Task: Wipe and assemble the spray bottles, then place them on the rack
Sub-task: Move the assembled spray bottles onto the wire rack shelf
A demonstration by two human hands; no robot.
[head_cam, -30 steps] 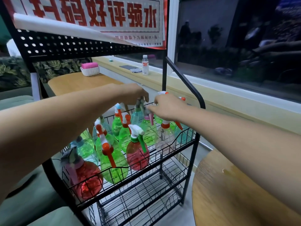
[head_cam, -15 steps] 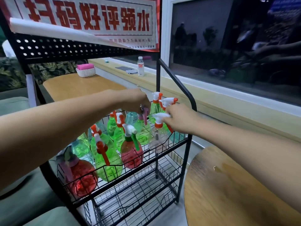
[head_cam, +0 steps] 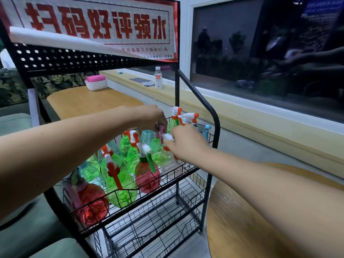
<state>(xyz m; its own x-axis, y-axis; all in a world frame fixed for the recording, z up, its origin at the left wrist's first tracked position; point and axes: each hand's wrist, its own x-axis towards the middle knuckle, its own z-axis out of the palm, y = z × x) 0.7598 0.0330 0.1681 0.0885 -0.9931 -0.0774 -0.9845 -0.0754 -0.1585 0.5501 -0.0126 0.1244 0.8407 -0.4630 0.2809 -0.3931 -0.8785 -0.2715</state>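
Note:
Several green, red and clear spray bottles stand in the top wire basket of a black rack (head_cam: 214,116). My right hand (head_cam: 186,142) grips the white-and-orange spray head of a clear bottle (head_cam: 168,162) at the basket's right front. My left hand (head_cam: 154,118) pinches the pink trigger head of a green bottle (head_cam: 155,144) just behind it. A red bottle with a green trigger (head_cam: 148,174) stands in front of them. A big red bottle (head_cam: 91,203) sits at the near left corner.
The rack's lower wire shelves (head_cam: 149,220) hold nothing. A round wooden table (head_cam: 242,220) lies at right under my forearm. Behind the rack are another wooden table (head_cam: 83,101), a white basket with a pink cloth (head_cam: 95,82) and a water bottle (head_cam: 158,78) on the window ledge.
My right hand has come down from above the rear bottles onto the clear bottle's spray head. My left hand stays on the pink-headed bottle. The camera view shifted slightly.

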